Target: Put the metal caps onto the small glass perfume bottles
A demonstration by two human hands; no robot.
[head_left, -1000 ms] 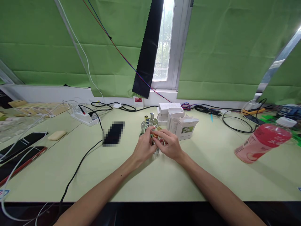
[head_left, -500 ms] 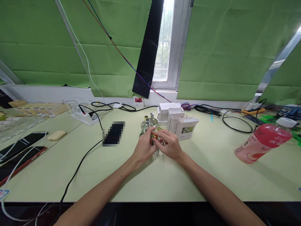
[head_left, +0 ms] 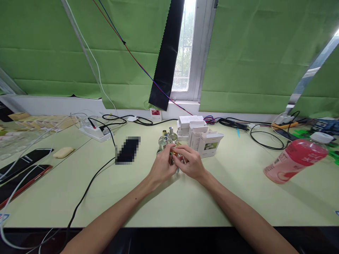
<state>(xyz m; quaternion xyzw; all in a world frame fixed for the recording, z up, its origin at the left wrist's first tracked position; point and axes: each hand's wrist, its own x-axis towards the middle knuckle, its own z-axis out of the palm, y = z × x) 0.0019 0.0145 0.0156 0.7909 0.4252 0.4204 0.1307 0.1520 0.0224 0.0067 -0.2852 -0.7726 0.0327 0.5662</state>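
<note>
Several small glass perfume bottles (head_left: 173, 136) with silver and gold caps stand close together on the table in front of me. My left hand (head_left: 163, 162) is curled around the near side of this group, fingers closed at a bottle. From the right, my right hand (head_left: 191, 161) bends its fingers over the same spot, fingertips nearly meeting those of the left. Between them shows a bit of clear glass with orange and red tints; the rest of that bottle is hidden. White cartons (head_left: 210, 144), one with a flower picture, stand just beyond my right hand.
A pink drink bottle (head_left: 295, 160) stands at the right. On the left are a blurred dark phone-like object (head_left: 128, 150), a black cable (head_left: 90, 190), two phones (head_left: 26, 162) and a power strip (head_left: 95, 132). Coiled cables (head_left: 233, 123) run along the wall.
Both hands stay nearly in place around the bottles, with only slight finger movement. The whole view has shifted a little.
</note>
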